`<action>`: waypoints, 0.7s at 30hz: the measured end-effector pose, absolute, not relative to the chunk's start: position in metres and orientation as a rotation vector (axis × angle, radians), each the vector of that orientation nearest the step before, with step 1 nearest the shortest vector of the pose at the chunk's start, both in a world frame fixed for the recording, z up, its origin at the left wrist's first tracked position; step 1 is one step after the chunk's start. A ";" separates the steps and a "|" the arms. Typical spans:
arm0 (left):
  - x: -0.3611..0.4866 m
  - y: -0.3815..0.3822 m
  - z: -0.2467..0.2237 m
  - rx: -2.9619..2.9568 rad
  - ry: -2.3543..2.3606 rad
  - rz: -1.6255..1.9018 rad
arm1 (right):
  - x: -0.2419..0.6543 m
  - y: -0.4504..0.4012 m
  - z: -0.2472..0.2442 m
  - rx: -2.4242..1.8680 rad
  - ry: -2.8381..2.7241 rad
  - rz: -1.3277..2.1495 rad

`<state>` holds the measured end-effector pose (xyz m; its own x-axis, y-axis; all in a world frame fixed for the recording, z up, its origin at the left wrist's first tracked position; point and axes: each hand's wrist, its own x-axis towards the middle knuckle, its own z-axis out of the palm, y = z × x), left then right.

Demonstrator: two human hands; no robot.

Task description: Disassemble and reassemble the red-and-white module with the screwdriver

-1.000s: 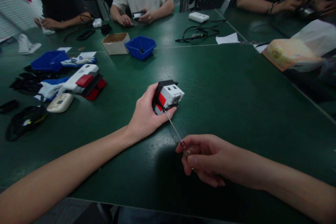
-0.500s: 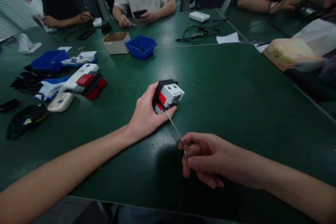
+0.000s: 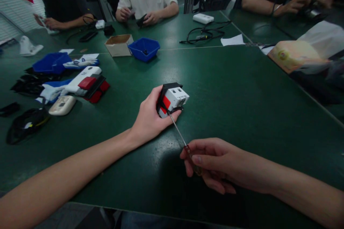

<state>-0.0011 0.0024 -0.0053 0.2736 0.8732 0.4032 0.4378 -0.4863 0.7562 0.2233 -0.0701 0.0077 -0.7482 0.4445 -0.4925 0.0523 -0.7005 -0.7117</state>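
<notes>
My left hand (image 3: 150, 114) is wrapped round a white device (image 3: 177, 96) with a red patch and a black frame, holding it tilted on the green table (image 3: 242, 107). My right hand (image 3: 212, 161) grips the reddish, see-through handle of a screwdriver (image 3: 177, 128). The metal shaft runs up and to the left, and its tip meets the device's near lower edge beside my left thumb. What the tip touches is too small to make out.
Left lie a blue bin (image 3: 51, 63), gloves, red and black parts, an oval beige case (image 3: 62, 105) and coiled cable (image 3: 27, 123). Ahead stand a cardboard box (image 3: 119, 48) and a blue tray (image 3: 145, 52). People sit across the table; a plastic bag (image 3: 298, 53) lies right.
The fingers of my right hand have shifted on the screwdriver handle, and more of the handle shows. My left hand and the device stay put. Across the table, a person's hands have moved.
</notes>
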 end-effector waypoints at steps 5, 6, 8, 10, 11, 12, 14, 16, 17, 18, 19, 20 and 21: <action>0.000 0.002 -0.005 2.045 1.180 1.128 | 0.224 -0.070 0.007 -1.109 -1.081 2.490; 0.000 0.002 -0.006 2.040 1.177 1.129 | 0.225 -0.070 0.006 -1.113 -1.080 2.483; 0.001 0.003 -0.006 2.030 1.169 1.137 | 0.225 -0.071 0.005 -1.088 -1.080 2.471; 0.000 0.003 -0.006 2.024 1.169 1.141 | 0.225 -0.071 0.004 -1.045 -1.078 2.462; 0.000 0.003 -0.005 2.023 1.172 1.141 | 0.225 -0.071 0.004 -1.021 -1.078 2.461; 0.000 0.003 -0.005 2.022 1.175 1.140 | 0.225 -0.071 0.004 -1.004 -1.078 2.462; 0.000 0.003 -0.004 2.022 1.176 1.135 | 0.224 -0.070 0.004 -1.001 -1.089 2.464; 0.000 0.003 -0.004 2.023 1.169 1.140 | 0.223 -0.070 0.005 -1.027 -1.099 2.463; 0.001 0.003 -0.004 2.023 1.168 1.144 | 0.223 -0.069 0.004 -1.043 -1.106 2.459; 0.001 0.003 -0.004 2.023 1.168 1.148 | 0.223 -0.069 0.004 -1.054 -1.111 2.455; 0.001 0.003 -0.004 2.023 1.171 1.151 | 0.223 -0.069 0.004 -1.057 -1.111 2.452; 0.001 0.004 -0.005 2.023 1.174 1.151 | 0.224 -0.069 0.003 -1.053 -1.108 2.454; 0.001 0.004 -0.005 2.024 1.176 1.149 | 0.224 -0.069 0.003 -1.044 -1.104 2.458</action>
